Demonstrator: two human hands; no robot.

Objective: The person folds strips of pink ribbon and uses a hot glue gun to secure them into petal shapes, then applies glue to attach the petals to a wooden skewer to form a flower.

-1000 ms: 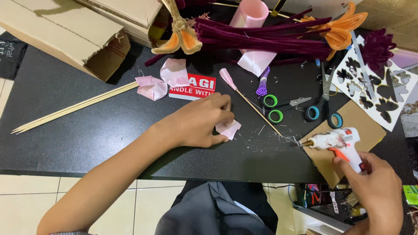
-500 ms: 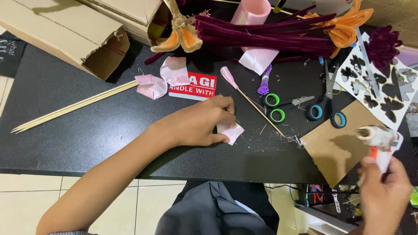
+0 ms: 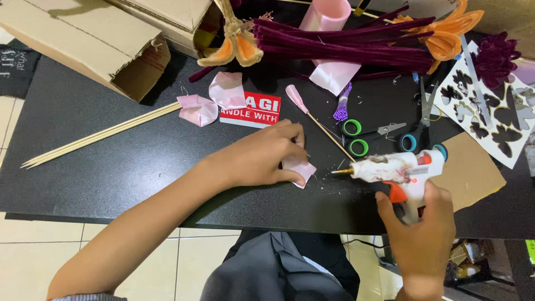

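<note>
My left hand (image 3: 262, 156) presses down on a small folded piece of pink ribbon (image 3: 301, 169) on the black table (image 3: 111, 161). My right hand (image 3: 421, 231) grips the handle of a white hot glue gun (image 3: 398, 170) with an orange trigger. The gun's metal nozzle points left, a short way from the pink piece and just above the table. A thin wooden stick with a pink wrapped tip (image 3: 312, 117) lies just beyond my left hand.
Bamboo skewers (image 3: 100, 136) lie at left near cardboard boxes (image 3: 95, 39). Folded pink petals (image 3: 212, 100) sit beside a red label (image 3: 251, 111). Scissors (image 3: 368, 134), dark purple stems (image 3: 345, 42), orange fabric flowers (image 3: 237, 47), a butterfly stencil sheet (image 3: 490, 111) and a brown card (image 3: 473, 173) crowd the right.
My right hand lifted the glue gun away to the right, then brought it back left toward the pink piece. My left hand stayed on the ribbon.
</note>
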